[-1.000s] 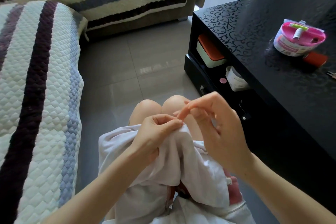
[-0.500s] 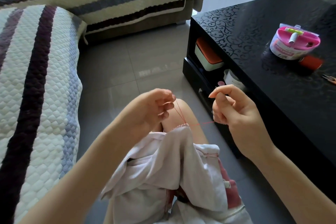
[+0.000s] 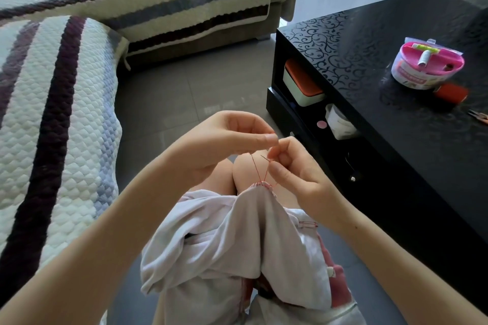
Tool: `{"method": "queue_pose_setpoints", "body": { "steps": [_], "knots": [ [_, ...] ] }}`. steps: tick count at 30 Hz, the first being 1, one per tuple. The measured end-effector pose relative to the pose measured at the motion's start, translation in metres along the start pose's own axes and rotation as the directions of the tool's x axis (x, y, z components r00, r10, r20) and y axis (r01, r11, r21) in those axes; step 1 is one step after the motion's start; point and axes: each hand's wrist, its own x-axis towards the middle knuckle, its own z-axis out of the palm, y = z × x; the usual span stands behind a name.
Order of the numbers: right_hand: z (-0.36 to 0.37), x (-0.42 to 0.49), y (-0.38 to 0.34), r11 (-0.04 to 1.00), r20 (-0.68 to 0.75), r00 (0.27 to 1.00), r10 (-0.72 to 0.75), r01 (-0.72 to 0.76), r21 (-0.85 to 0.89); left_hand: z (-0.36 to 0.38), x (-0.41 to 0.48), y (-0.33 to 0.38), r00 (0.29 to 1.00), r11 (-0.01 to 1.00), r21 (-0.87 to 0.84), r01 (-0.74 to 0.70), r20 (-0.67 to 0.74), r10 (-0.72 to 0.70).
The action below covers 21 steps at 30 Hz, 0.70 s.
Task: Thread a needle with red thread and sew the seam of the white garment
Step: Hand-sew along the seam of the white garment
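The thin dark needle (image 3: 264,158) is pinched in the right hand (image 3: 298,169) just above the knees, its long axis slanted and the free end aimed up-left. The fine red thread (image 3: 255,169) is pinched by the left hand (image 3: 224,140) and runs down to the seam of the white cloth garment (image 3: 237,240), draped over the lap. It's judged to be mid-stitch (partly sewn, by the looks). Next the slack likely needs gently drawing through.

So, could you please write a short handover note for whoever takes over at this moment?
Left hand pinches the red thread just above the seam.
Right hand pinches the needle.
White garment lies draped over the lap.
Done: needle threaded, red stitches run along part of the seam.
Left: probably any remaining seam, then knot and cut.
Red spool sits on the black table.
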Motion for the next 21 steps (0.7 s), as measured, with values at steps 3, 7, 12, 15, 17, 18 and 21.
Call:
{"method": "queue_pose_setpoints", "body": {
  "steps": [3,7,12,15,17,18,21],
  "knots": [
    [0.0,-0.002,-0.007,0.995,-0.003,0.998,-0.065,0.065,0.071,-0.003,0.003,-0.003,0.999,0.999,-0.011,0.041,-0.027,-0.041],
    [-0.006,-0.005,-0.022,0.979,-0.05,0.981,-0.187,0.182,-0.086,-0.001,0.006,-0.016,0.992,0.995,0.073,0.067,-0.109,-0.058],
    [-0.021,-0.006,-0.033,0.957,-0.133,0.955,-0.266,0.244,-0.16,0.016,-0.007,-0.035,0.984,0.977,0.158,0.141,0.088,-0.156],
    [-0.029,-0.007,-0.037,0.948,-0.12,0.953,-0.278,0.252,-0.196,0.034,-0.011,-0.042,0.992,0.982,0.164,0.094,0.071,-0.107],
    [-0.033,-0.007,-0.037,0.944,-0.113,0.956,-0.27,0.24,-0.225,0.04,-0.012,-0.048,0.993,0.987,0.129,0.099,0.048,-0.106],
    [-0.035,-0.007,-0.037,0.942,-0.125,0.956,-0.267,0.232,-0.241,0.041,-0.011,-0.051,0.992,0.988,0.106,0.11,0.053,-0.116],
    [-0.043,-0.003,-0.04,0.949,-0.255,0.929,-0.267,0.208,-0.236,0.04,-0.012,-0.056,0.988,0.988,0.054,0.147,0.037,-0.149]
  ]
}}
